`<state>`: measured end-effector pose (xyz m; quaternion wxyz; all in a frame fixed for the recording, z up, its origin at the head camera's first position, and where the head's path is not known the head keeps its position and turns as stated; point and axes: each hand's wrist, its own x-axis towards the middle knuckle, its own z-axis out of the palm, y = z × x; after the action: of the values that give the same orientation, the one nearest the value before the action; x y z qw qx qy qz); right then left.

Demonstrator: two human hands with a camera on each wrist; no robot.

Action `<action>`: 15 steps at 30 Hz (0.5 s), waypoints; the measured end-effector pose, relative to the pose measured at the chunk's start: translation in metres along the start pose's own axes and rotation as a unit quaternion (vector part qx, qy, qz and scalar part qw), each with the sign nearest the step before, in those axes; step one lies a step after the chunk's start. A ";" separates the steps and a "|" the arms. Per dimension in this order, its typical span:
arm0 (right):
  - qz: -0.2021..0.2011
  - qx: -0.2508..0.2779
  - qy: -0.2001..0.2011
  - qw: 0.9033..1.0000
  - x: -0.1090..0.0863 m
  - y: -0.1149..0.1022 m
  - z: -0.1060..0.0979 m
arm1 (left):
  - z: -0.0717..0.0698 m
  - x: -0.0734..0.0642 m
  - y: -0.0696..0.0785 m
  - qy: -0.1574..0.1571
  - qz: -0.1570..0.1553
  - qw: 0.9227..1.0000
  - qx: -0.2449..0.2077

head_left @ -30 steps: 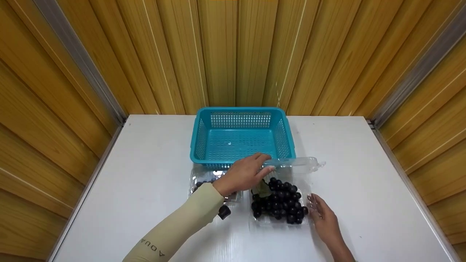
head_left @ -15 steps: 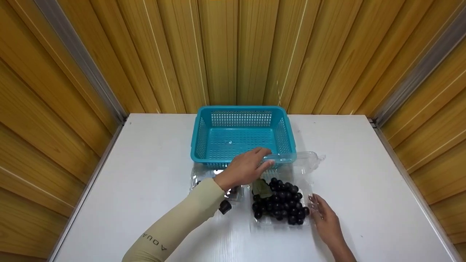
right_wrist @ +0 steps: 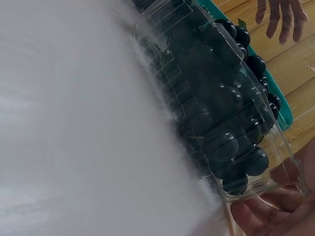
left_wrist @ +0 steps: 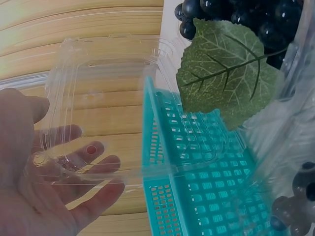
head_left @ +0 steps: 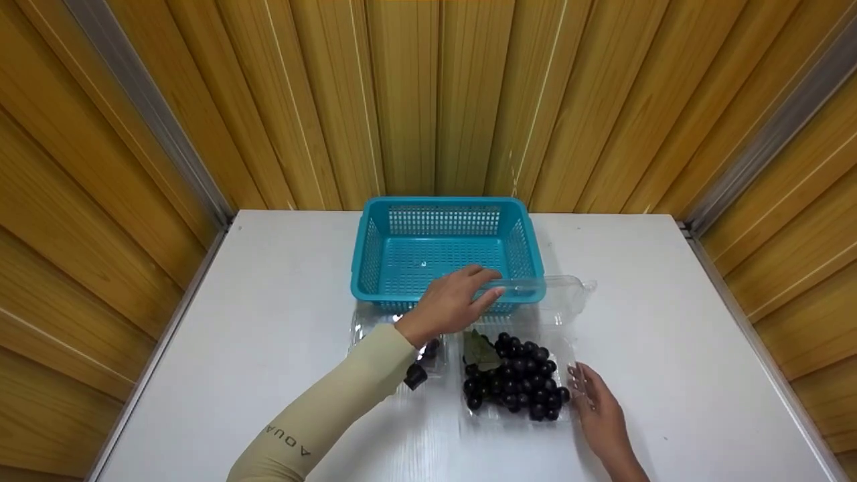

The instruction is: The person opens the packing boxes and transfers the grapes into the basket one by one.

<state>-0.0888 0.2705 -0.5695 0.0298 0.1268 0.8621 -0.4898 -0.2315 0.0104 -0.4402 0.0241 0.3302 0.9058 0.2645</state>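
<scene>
A clear plastic clamshell container (head_left: 482, 416) lies open on the white table, filled with a bunch of dark grapes (head_left: 522, 375) and a green leaf (left_wrist: 229, 71). Its see-through lid (left_wrist: 110, 103) stands raised at the far side. My left hand (head_left: 452, 301) holds the lid's left edge, the thumb on the near side and the fingers beyond, seen through the plastic in the left wrist view. My right hand (head_left: 600, 408) grips the container's right wall, with the thumb and fingers at its corner in the right wrist view.
Behind the container stands a teal perforated basket (head_left: 358, 261), partly behind the raised lid. Left of the container, a second clear box (head_left: 365, 325) with dark fruit sits mostly under the left forearm. Wooden-look panels (head_left: 428, 100) rise behind the white table (head_left: 281, 288).
My left hand has tipped the lid slightly further up and back toward the basket. My right hand keeps its grip, having shifted slightly toward me with the container.
</scene>
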 end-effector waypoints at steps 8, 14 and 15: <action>-0.011 0.007 0.016 1.000 -0.002 0.001 0.005 | 0.000 0.003 -0.002 0.005 -0.009 1.000 0.002; -0.009 0.009 0.015 1.000 -0.003 0.000 0.005 | 0.000 0.006 -0.004 0.012 -0.004 1.000 0.006; -0.006 0.010 0.014 1.000 -0.004 0.000 0.005 | 0.000 0.007 -0.005 0.014 -0.002 1.000 0.007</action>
<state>-0.0857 0.2658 -0.5714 0.0136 0.1289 0.8584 -0.4963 -0.2396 0.0118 -0.4419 0.0100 0.3247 0.9084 0.2631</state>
